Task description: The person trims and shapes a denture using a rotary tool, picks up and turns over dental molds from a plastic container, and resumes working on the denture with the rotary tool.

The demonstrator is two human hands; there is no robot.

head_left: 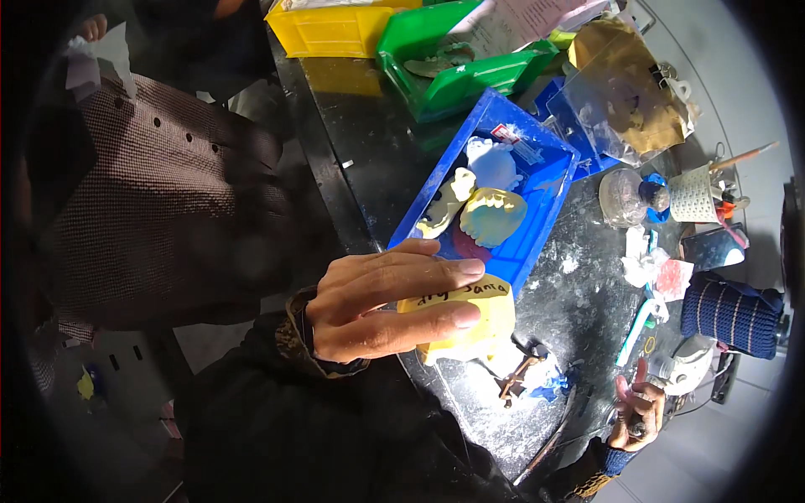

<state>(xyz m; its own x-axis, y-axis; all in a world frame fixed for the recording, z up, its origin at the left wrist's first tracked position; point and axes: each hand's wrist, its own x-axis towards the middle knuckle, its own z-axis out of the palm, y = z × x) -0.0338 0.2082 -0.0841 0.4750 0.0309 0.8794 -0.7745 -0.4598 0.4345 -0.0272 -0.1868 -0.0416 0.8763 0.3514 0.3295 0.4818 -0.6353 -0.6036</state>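
My left hand (394, 303) is closed on a yellow plaster dental model (470, 312), its fingers lying across the top, where dark handwriting runs. The model is tilted beside the near end of a blue bin (524, 239). Inside that bin lie a pale cream dental cast (493, 220), a whitish cast (493, 164), and a yellowish one (449, 201). At the lower right, my right hand (639, 409) has its index finger raised and the other fingers curled around something small and dark that I cannot make out.
Behind the blue bin stand a green bin (436, 84) and a yellow bin (335, 32). On the right are a glass jar (622, 199), a white holder (694, 193) with tools, a phone (713, 247) and a striped knit cloth (731, 316). Another person in checked clothing (168, 184) is at left.
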